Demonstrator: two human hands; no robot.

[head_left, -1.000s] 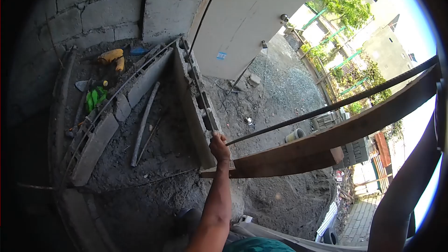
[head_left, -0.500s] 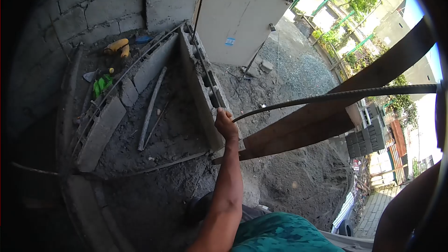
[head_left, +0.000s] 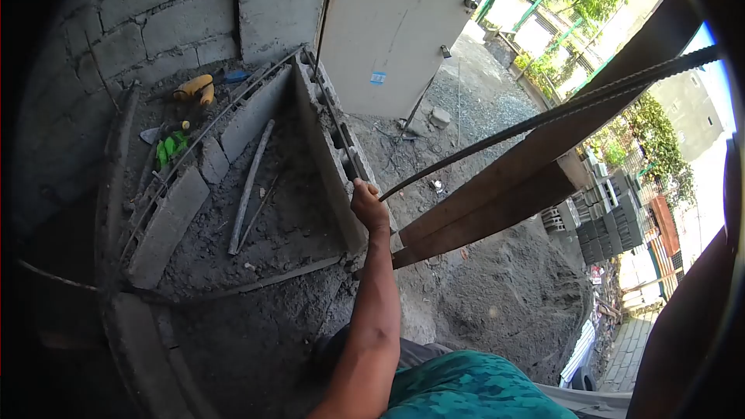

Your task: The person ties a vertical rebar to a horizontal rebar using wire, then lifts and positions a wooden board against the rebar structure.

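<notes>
My left hand (head_left: pixel 369 203) is closed around a steel rebar (head_left: pixel 473 143) at the near end of a low hollow-block wall (head_left: pixel 330 147). Past the fist, the rebar bends up toward the upper right edge of the view. A straight length of bar lies along the wall's open cores on the other side of the fist. My right arm shows only as a dark shape at the right edge; its hand is out of sight. Right beside my left hand, a wide brown wooden plank (head_left: pixel 535 194) slants up to the right.
A yellow-orange power tool (head_left: pixel 194 89) and a bright green item (head_left: pixel 171 147) lie in the dirt behind a second row of blocks (head_left: pixel 171 221). A wooden stick (head_left: pixel 252 186) rests on the soil between the walls. Beyond are a door (head_left: pixel 396 31), a sand heap (head_left: pixel 512 302) and stacked blocks (head_left: pixel 609 225).
The rebar's free end has swung upward at the right, bending more steeply from my left fist. The plank appears tilted more steeply. My left hand has shifted slightly left in view, still gripping.
</notes>
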